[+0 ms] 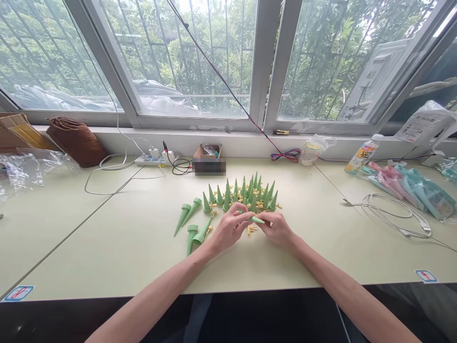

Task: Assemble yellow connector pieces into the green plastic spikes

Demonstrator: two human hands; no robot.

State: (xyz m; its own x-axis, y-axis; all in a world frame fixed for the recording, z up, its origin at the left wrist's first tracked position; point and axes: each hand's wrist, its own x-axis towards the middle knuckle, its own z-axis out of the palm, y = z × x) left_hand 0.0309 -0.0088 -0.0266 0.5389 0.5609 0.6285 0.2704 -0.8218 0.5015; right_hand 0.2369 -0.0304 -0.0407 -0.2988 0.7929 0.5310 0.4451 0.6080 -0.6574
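head view: left grip (pixel 231 227) holds green spike (pixel 256 219) crosswise, tip rightward; right grip (pixel 280 229) unclear.

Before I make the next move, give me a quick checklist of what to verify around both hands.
1. Left hand has hold of the green spike: ok, pinched at its fingertips.
2. Right hand grips it too: cannot tell; its fingertips are at the spike's tip.
3. Spike's wide end visible: not ok, hidden behind the left hand's fingers.
4. Standing spikes beyond the hands upright: ok.
5. Lying spikes clear of the left arm: cannot tell; the nearest look very close to it.
6. White cable on the right clear of the right arm: ok, well apart.
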